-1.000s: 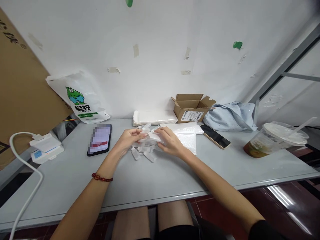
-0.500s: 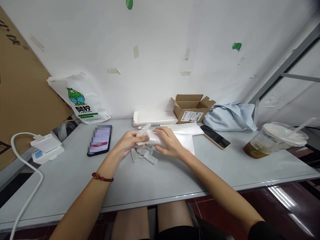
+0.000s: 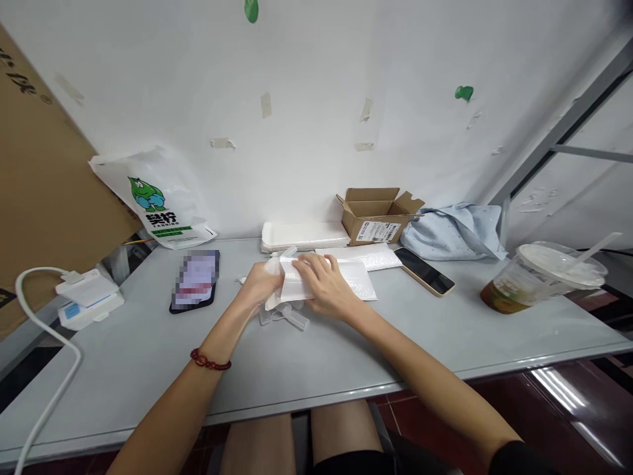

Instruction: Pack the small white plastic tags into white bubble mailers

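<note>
My right hand [image 3: 329, 284] grips a white bubble mailer [image 3: 360, 278] near its open end, thumb below and fingers on top. At that open end is my left hand [image 3: 260, 285], closed around a translucent plastic piece [image 3: 272, 265]; its fingertips are partly hidden by the mailer's flap and blurred. Under the hands, several loose translucent plastic pieces [image 3: 297, 318] lie on the grey table [image 3: 346, 356]. Just behind them is another white bubble mailer [image 3: 383, 256], flat on the table.
A stack of white mailers [image 3: 304, 234] and an open cardboard box [image 3: 373, 221] stand along the wall. To the left are a phone [image 3: 195, 280], a white charger [image 3: 91, 297] and a printed bag [image 3: 163, 204]. On the right lie another phone [image 3: 425, 270], a blue cloth bag [image 3: 452, 231] and a drink cup [image 3: 534, 280].
The right hand has taken hold of the bubble mailer and raised its open end toward the left hand. My left hand has shifted slightly left and down, meeting the mailer's opening.
</note>
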### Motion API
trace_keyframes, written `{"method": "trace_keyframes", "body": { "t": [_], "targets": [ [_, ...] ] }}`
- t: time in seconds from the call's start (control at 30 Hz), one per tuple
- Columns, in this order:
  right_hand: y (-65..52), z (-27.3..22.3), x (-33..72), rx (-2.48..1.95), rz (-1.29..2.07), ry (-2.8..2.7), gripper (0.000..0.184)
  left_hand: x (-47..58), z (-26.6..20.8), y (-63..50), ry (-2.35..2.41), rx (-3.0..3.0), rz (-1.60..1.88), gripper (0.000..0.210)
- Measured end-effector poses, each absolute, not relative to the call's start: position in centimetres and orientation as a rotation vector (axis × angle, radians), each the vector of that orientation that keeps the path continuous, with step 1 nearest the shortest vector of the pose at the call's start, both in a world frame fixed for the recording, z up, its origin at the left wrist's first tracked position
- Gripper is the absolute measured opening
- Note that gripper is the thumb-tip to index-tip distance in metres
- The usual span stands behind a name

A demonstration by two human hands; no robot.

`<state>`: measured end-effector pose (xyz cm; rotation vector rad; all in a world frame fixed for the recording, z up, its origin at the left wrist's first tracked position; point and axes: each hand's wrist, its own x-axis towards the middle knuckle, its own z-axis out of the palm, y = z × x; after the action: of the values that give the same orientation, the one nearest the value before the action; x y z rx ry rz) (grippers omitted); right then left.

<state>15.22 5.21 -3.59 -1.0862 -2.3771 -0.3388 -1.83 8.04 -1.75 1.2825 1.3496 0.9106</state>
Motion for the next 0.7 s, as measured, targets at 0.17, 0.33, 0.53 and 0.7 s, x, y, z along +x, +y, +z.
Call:
{"method": "trace_keyframes", "body": {
  "t": [0.17, 0.33, 0.53, 0.7],
  "targets": [
    [5.0, -3.7, 14.8, -1.109, -0.462, -2.346, 0.051, -1.8, -1.8, 8.0, 1.299, 1.131, 1.015, 0.037],
    [5.3, -4.1, 15.0, -1.186, -0.517, -2.288, 0.053, -3.0, -1.4, 8.5, 1.115, 1.030, 1.073, 0.040],
    [5.4, -4.2, 14.9, -1.302, -0.492, -2.249, 0.055, -3.9, -1.3, 8.8, 1.151, 0.999, 1.108, 0.042],
    [5.2, -4.0, 14.8, -1.312, -0.551, -2.346, 0.049, -3.7, -1.4, 8.7, 1.185, 0.982, 1.200, 0.035]
  ]
}}
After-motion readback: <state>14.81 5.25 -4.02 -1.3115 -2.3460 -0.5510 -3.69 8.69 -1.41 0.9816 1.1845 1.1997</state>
